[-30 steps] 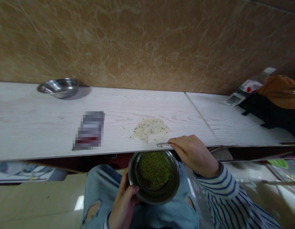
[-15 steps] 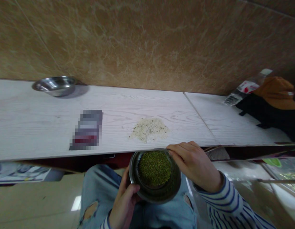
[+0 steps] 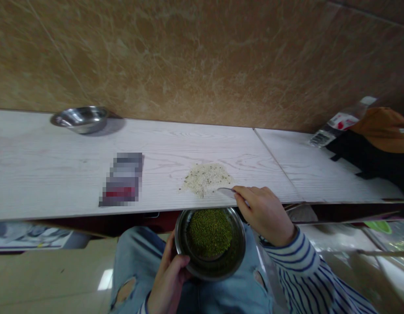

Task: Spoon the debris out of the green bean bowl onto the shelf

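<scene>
My left hand (image 3: pixel 172 270) grips the rim of a steel bowl (image 3: pixel 236 261) at its lower left, thumb on the inside. Green mung beans (image 3: pixel 210 233) fill the middle of this bowl, held over my lap just below the counter edge. My right hand (image 3: pixel 262 211) is closed around the handle of a metal spoon (image 3: pixel 225 191), mostly hidden by the fingers. The spoon's tip points left, at the lower right side of a flat heap of white grains (image 3: pixel 207 176), probably rice, with scattered green beans mixed in. Whether anything lies in the spoon, I cannot tell.
On the white counter (image 3: pixel 162 144), a second steel bowl (image 3: pixel 86 122) stands at the back left. A blurred-out flat phone-like object (image 3: pixel 123 179) lies left of the heap. At the right are a plastic bottle (image 3: pixel 334 126) and a black and brown bag (image 3: pixel 378 144).
My right hand has moved from the bowl's rim up over the counter edge, and the spoon now shows beside the heap. My left hand still holds the bowl in nearly the same place.
</scene>
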A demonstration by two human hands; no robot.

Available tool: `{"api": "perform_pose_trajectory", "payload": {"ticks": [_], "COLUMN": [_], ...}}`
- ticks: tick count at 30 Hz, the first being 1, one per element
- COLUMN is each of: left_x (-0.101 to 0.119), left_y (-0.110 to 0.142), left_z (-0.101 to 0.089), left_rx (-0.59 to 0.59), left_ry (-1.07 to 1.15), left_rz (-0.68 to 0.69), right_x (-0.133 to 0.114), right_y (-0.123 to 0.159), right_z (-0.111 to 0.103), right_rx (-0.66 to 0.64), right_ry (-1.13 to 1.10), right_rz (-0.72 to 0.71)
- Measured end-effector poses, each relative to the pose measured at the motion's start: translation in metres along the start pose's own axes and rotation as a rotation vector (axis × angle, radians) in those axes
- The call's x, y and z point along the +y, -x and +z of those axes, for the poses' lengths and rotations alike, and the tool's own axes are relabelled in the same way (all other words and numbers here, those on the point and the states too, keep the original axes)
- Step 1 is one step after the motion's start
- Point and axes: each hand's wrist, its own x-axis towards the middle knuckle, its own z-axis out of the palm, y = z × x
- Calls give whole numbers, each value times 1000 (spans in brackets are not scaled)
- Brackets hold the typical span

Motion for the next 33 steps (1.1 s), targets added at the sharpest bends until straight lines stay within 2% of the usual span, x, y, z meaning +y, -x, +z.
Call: {"api": "perform_pose_trajectory", "payload": {"ticks": [10, 19, 33], "left_x": [-4, -1, -3], "left_y": [-2, -1, -2], "left_z": [-4, -3, -3], "left_rx": [-2, 27, 9], "left_ry": [-3, -8, 7], "left_rz": [2, 4, 9], "right_x": [-11, 6, 4], "right_y": [1, -8, -3], "right_z": [2, 6, 2], "right_rx": [-26, -5, -23], "right_ry": [-79, -43, -84], "right_rz": [-16, 77, -24]}}
